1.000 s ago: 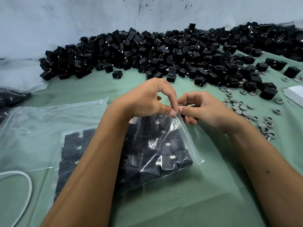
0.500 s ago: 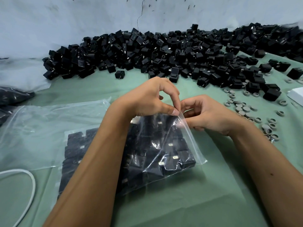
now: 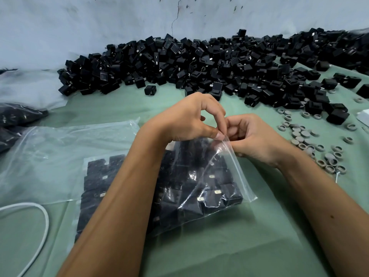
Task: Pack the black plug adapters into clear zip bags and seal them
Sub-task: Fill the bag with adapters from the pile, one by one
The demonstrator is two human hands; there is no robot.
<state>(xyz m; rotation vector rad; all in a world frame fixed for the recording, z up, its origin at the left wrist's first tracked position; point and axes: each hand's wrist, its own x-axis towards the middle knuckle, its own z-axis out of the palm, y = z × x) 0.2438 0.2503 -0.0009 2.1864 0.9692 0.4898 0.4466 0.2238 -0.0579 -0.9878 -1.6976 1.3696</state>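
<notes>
My two hands meet at the far corner of the filled zip bag [image 3: 199, 182] on the desk [image 3: 239, 246]: left hand [image 3: 185, 120] and right hand [image 3: 253, 136] both pinch its zip strip, which runs from there back toward me along the bag's right edge.

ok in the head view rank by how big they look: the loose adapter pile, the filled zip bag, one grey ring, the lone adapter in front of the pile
1. loose adapter pile
2. filled zip bag, though it lies nearer the camera
3. lone adapter
4. grey ring, close to the lone adapter in looks and nearer, so unsure
</notes>
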